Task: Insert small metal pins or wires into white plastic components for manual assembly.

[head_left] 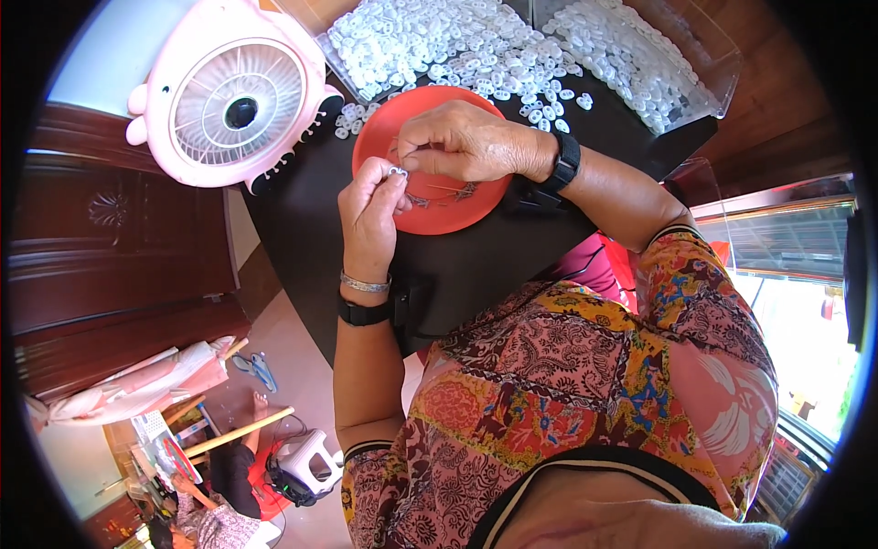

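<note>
one red plate (430, 212), one pink fan (233, 91)

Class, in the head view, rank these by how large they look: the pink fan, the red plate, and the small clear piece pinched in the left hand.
1. Pink fan, largest, though it stands nearer the camera than the plate.
2. Red plate, partly covered by the right hand.
3. Small clear piece at the left hand, smallest by far.

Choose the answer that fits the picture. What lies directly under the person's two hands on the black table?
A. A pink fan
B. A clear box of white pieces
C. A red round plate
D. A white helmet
C: the left hand and right hand work over the red round plate, while the pink fan stands off to the left.
</note>
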`<action>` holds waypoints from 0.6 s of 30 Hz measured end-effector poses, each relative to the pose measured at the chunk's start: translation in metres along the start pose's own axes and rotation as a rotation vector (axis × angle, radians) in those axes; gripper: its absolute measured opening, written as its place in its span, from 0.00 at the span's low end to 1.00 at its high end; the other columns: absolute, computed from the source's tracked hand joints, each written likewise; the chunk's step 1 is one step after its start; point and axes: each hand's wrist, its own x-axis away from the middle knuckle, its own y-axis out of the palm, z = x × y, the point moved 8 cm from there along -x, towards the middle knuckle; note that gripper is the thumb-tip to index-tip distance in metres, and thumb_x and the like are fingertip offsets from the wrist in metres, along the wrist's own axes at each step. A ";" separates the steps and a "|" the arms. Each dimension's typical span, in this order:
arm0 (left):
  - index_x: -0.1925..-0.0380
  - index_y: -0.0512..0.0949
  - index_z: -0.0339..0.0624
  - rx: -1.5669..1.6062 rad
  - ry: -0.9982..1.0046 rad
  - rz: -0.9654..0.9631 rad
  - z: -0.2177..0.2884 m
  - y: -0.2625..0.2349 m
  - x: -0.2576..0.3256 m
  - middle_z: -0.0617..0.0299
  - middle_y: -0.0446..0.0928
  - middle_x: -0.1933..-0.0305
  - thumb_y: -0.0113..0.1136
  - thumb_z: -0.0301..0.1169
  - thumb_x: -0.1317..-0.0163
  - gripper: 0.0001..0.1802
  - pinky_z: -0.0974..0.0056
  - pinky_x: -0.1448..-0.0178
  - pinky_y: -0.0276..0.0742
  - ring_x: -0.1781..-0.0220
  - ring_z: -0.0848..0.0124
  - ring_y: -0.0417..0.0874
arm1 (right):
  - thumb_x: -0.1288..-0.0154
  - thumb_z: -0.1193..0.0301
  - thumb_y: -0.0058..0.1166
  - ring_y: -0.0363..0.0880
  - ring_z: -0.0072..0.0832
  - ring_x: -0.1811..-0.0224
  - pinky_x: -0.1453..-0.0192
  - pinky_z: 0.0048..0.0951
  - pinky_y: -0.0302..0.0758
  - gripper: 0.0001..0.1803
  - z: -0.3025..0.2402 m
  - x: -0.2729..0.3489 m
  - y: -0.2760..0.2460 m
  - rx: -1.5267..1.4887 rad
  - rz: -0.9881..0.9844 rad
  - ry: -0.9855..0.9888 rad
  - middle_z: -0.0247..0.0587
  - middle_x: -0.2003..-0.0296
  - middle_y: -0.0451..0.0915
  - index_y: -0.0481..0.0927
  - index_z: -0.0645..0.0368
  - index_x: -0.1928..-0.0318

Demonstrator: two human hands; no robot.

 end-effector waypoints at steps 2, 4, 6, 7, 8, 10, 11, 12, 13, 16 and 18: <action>0.75 0.71 0.36 -0.008 0.000 -0.003 0.000 0.000 0.000 0.66 0.69 0.80 0.51 0.28 0.39 0.08 0.72 0.69 0.67 0.77 0.79 0.70 | 0.36 0.75 0.53 0.76 0.32 0.71 0.65 0.30 0.72 0.04 0.001 -0.001 0.000 -0.018 -0.010 -0.003 0.39 0.73 0.77 0.75 0.62 0.68; 0.75 0.70 0.36 -0.026 -0.012 0.002 -0.001 0.000 0.000 0.66 0.69 0.80 0.52 0.29 0.39 0.08 0.72 0.69 0.67 0.77 0.79 0.70 | 0.36 0.75 0.53 0.76 0.32 0.71 0.64 0.30 0.71 0.04 0.001 -0.001 -0.002 -0.032 0.008 -0.010 0.39 0.73 0.76 0.75 0.63 0.68; 0.75 0.70 0.36 -0.025 -0.017 0.002 -0.001 0.001 0.000 0.66 0.69 0.80 0.52 0.29 0.39 0.08 0.72 0.69 0.67 0.77 0.79 0.70 | 0.36 0.75 0.53 0.76 0.32 0.70 0.64 0.30 0.72 0.04 0.001 -0.001 -0.003 -0.032 0.000 -0.003 0.40 0.72 0.77 0.75 0.63 0.68; 0.75 0.70 0.36 -0.024 -0.022 0.001 -0.001 0.001 0.000 0.66 0.69 0.79 0.52 0.29 0.39 0.08 0.72 0.69 0.67 0.77 0.79 0.70 | 0.36 0.75 0.53 0.76 0.32 0.69 0.63 0.29 0.72 0.04 0.001 -0.001 -0.003 -0.033 -0.007 0.004 0.40 0.72 0.77 0.75 0.63 0.67; 0.75 0.70 0.36 -0.024 -0.023 0.001 -0.002 0.001 0.000 0.66 0.69 0.79 0.52 0.29 0.39 0.08 0.72 0.69 0.67 0.77 0.79 0.70 | 0.36 0.75 0.53 0.76 0.32 0.69 0.63 0.29 0.72 0.04 0.002 -0.001 -0.003 -0.033 -0.008 0.004 0.40 0.72 0.77 0.75 0.63 0.67; 0.75 0.70 0.36 -0.022 -0.024 -0.010 -0.003 0.002 0.000 0.66 0.69 0.79 0.52 0.29 0.39 0.08 0.72 0.69 0.67 0.76 0.80 0.70 | 0.36 0.76 0.53 0.77 0.32 0.68 0.61 0.29 0.73 0.04 0.003 0.000 0.000 0.031 -0.051 0.016 0.41 0.71 0.78 0.75 0.64 0.67; 0.75 0.70 0.36 -0.022 -0.023 -0.009 -0.003 0.002 0.001 0.66 0.69 0.79 0.52 0.29 0.39 0.08 0.72 0.69 0.67 0.76 0.80 0.70 | 0.36 0.76 0.53 0.77 0.32 0.68 0.61 0.29 0.73 0.04 0.003 -0.001 0.000 0.031 -0.052 0.015 0.41 0.71 0.78 0.75 0.64 0.67; 0.75 0.70 0.36 -0.019 -0.028 -0.010 -0.003 0.002 0.001 0.66 0.70 0.79 0.52 0.28 0.39 0.08 0.72 0.70 0.67 0.76 0.80 0.70 | 0.37 0.76 0.53 0.77 0.32 0.68 0.61 0.29 0.73 0.04 0.002 -0.001 0.001 0.036 -0.056 0.006 0.41 0.71 0.78 0.75 0.64 0.67; 0.74 0.70 0.36 -0.016 -0.033 -0.013 -0.004 0.003 0.001 0.66 0.70 0.79 0.52 0.28 0.39 0.08 0.72 0.70 0.67 0.77 0.80 0.70 | 0.37 0.76 0.52 0.77 0.33 0.68 0.61 0.29 0.73 0.04 0.001 -0.001 0.001 0.041 -0.058 -0.003 0.41 0.71 0.78 0.75 0.64 0.68; 0.74 0.70 0.36 -0.025 -0.015 -0.008 -0.002 0.001 0.000 0.66 0.70 0.79 0.52 0.28 0.39 0.08 0.72 0.70 0.67 0.77 0.79 0.70 | 0.37 0.77 0.52 0.77 0.33 0.69 0.63 0.30 0.72 0.03 0.003 0.000 -0.002 0.010 -0.031 0.002 0.41 0.72 0.77 0.75 0.64 0.68; 0.74 0.70 0.36 -0.028 -0.024 -0.007 0.000 0.002 0.000 0.66 0.70 0.79 0.52 0.28 0.39 0.08 0.72 0.70 0.67 0.77 0.79 0.70 | 0.37 0.77 0.52 0.76 0.34 0.70 0.64 0.30 0.71 0.03 0.003 0.000 -0.002 0.003 -0.027 -0.007 0.41 0.72 0.76 0.74 0.64 0.68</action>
